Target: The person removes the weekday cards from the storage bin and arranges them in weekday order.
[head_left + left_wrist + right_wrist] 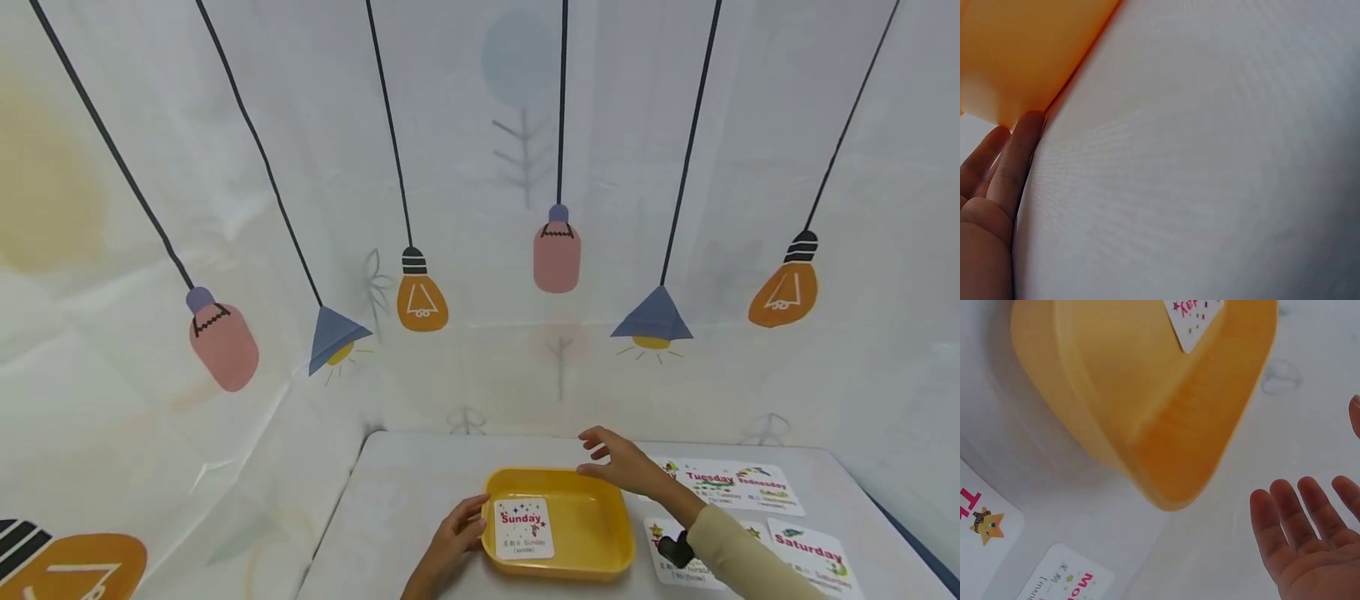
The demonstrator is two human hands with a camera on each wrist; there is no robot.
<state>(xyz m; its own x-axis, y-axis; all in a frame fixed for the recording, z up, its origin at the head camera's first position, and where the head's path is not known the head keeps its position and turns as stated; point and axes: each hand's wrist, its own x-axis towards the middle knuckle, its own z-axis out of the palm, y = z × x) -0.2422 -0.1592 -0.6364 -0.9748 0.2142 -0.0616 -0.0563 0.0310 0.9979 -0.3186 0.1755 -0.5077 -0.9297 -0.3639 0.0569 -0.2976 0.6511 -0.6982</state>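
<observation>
A yellow plastic tray (588, 525) stands on the white table. Inside it, at the left, lies a white card printed "Sunday" (523, 529). My left hand (453, 533) rests against the tray's left side; the left wrist view shows extended fingers (1016, 159) touching the outer wall. Past the tray's back right rim, my right hand (618, 462) hovers with its fingers spread and nothing in them. In the right wrist view, that hand (1316, 550) is apart from the tray (1094, 375).
Right of the tray lie more weekday cards: Tuesday (708, 483), Wednesday (765, 487), Saturday (813, 554) and a Thursday card (678, 575). The right forearm partly covers some. A Monday card (1069, 578) shows in the right wrist view. A lamp-printed curtain (480, 375) hangs behind the table.
</observation>
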